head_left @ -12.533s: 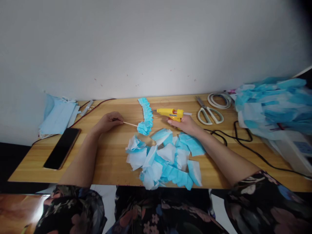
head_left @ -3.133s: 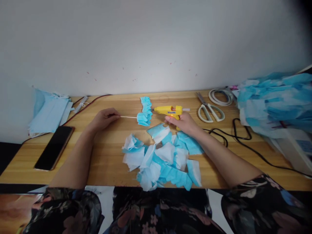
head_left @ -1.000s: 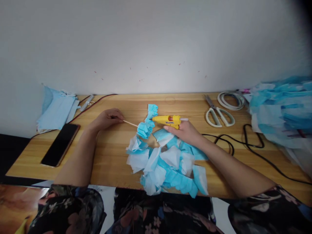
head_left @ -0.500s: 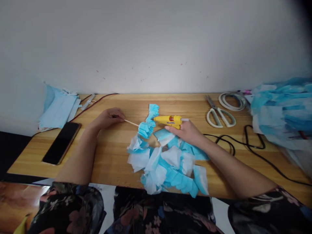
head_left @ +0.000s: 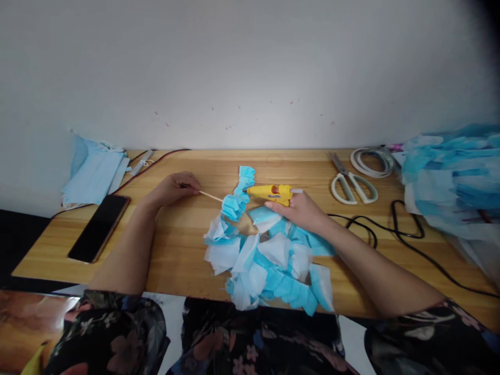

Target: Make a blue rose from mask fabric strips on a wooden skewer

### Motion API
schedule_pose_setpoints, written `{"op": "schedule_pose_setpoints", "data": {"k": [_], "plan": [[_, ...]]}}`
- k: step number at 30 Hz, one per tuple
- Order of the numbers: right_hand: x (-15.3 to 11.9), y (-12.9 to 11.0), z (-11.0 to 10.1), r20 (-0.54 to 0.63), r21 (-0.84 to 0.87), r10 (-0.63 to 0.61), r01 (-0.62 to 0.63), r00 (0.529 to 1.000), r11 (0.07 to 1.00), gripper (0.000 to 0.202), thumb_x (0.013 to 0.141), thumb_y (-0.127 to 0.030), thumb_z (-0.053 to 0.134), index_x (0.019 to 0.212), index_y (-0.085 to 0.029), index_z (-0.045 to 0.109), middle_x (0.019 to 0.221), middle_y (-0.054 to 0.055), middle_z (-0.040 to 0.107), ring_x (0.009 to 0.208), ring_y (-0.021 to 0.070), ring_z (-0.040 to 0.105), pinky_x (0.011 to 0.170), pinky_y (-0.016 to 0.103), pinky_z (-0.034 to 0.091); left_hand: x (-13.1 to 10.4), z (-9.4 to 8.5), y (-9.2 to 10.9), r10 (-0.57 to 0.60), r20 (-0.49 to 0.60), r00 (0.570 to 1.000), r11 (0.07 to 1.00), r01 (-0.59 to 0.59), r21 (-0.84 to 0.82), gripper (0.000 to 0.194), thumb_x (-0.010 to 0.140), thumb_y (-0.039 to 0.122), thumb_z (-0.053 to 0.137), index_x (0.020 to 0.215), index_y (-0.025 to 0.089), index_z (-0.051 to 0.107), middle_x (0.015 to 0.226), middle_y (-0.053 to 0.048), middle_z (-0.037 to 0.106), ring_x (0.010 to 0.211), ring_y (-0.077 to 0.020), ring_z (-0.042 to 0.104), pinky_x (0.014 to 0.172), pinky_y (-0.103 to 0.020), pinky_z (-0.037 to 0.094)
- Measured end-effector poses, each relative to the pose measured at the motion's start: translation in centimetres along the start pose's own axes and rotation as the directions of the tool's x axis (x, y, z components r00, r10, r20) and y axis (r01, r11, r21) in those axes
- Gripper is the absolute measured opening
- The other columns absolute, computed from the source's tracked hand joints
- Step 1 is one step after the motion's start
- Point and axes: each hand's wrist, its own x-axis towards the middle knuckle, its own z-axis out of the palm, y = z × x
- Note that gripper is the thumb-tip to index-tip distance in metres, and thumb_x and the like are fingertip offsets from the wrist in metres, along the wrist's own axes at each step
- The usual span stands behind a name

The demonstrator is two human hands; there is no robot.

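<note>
Pinched in my left hand (head_left: 177,187) is a thin wooden stick (head_left: 211,196). Its far end runs into a bunch of pleated blue material (head_left: 233,207), which continues as a ruffled strip (head_left: 246,177) lying toward the wall. My right hand (head_left: 299,208) grips a yellow glue gun (head_left: 271,192) with a clear glue stick poking out of its back. The gun's nozzle points left and is at the blue strip; I cannot tell whether it touches. Below lies a loose heap of blue and white pleated pieces (head_left: 277,255), reaching the table's front edge.
White-handled scissors (head_left: 347,182) and a coiled white cord (head_left: 372,162) lie at the back right. Beside them a big pile of blue-white material (head_left: 453,182) rises. A black cable (head_left: 390,232) crosses the right side. Face masks (head_left: 94,174) and a phone (head_left: 99,229) occupy the left.
</note>
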Motion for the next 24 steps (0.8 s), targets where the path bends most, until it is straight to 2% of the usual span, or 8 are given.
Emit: {"op": "schedule_pose_setpoints", "data": {"k": [8, 13, 18, 22, 24], "plan": [[-0.2, -0.1, -0.5, 0.013, -0.022, 0.042, -0.042, 0.999, 0.999, 0.033, 0.088, -0.052, 0.068, 0.091, -0.020, 0.076, 0.087, 0.007, 0.079, 0.076, 0.0243, 0.072, 0.067, 0.033, 0.054, 0.1, -0.1, 0.1, -0.003, 0.009, 1.000, 1.000, 0.003, 0.006, 0.024, 0.084, 0.042, 0.080, 0.081, 0.018, 0.079, 0.085, -0.006, 0.073, 0.079, -0.0165, 0.065, 0.075, -0.028, 0.052], [-0.2, -0.2, -0.5, 0.050, -0.014, 0.060, -0.060, 0.997, 0.998, 0.034, 0.089, -0.051, 0.067, 0.097, -0.020, 0.077, 0.093, 0.008, 0.080, 0.084, 0.0272, 0.075, 0.072, 0.035, 0.056, 0.1, -0.1, 0.4, -0.027, 0.009, 1.000, 1.000, 0.027, 0.000, 0.025, 0.083, 0.042, 0.080, 0.080, 0.017, 0.079, 0.086, -0.006, 0.073, 0.080, -0.0171, 0.065, 0.076, -0.029, 0.053], [-0.2, 0.2, -0.9, 0.078, 0.005, 0.004, -0.004, 0.997, 1.000, 0.035, 0.089, -0.051, 0.067, 0.104, -0.020, 0.077, 0.098, 0.007, 0.081, 0.089, 0.0273, 0.076, 0.080, 0.037, 0.058, 0.1, 0.0, 0.4, -0.037, -0.002, 0.999, 0.999, 0.037, -0.004, 0.028, 0.083, 0.046, 0.081, 0.081, 0.019, 0.079, 0.085, -0.006, 0.073, 0.081, -0.0178, 0.066, 0.075, -0.029, 0.053], [-0.1, 0.8, -1.7, 0.100, 0.129, -0.072, 0.059, 0.992, 0.990, 0.038, 0.086, -0.052, 0.067, 0.105, -0.021, 0.077, 0.094, 0.005, 0.080, 0.087, 0.0253, 0.075, 0.079, 0.035, 0.059, 0.1, -0.1, 0.4, -0.026, 0.002, 1.000, 1.000, 0.026, -0.001, 0.030, 0.083, 0.049, 0.081, 0.080, 0.019, 0.079, 0.085, -0.006, 0.073, 0.080, -0.0175, 0.065, 0.076, -0.029, 0.054], [0.1, 1.2, -1.9, 0.080, 0.188, -0.061, 0.045, 0.995, 0.981, 0.039, 0.084, -0.055, 0.069, 0.098, -0.021, 0.077, 0.092, 0.004, 0.080, 0.086, 0.0249, 0.075, 0.078, 0.035, 0.060, 0.2, -0.2, 0.4, -0.020, 0.009, 1.000, 1.000, 0.020, 0.008, 0.028, 0.083, 0.047, 0.080, 0.080, 0.019, 0.079, 0.085, -0.006, 0.073, 0.080, -0.0175, 0.065, 0.077, -0.029, 0.054]]}}
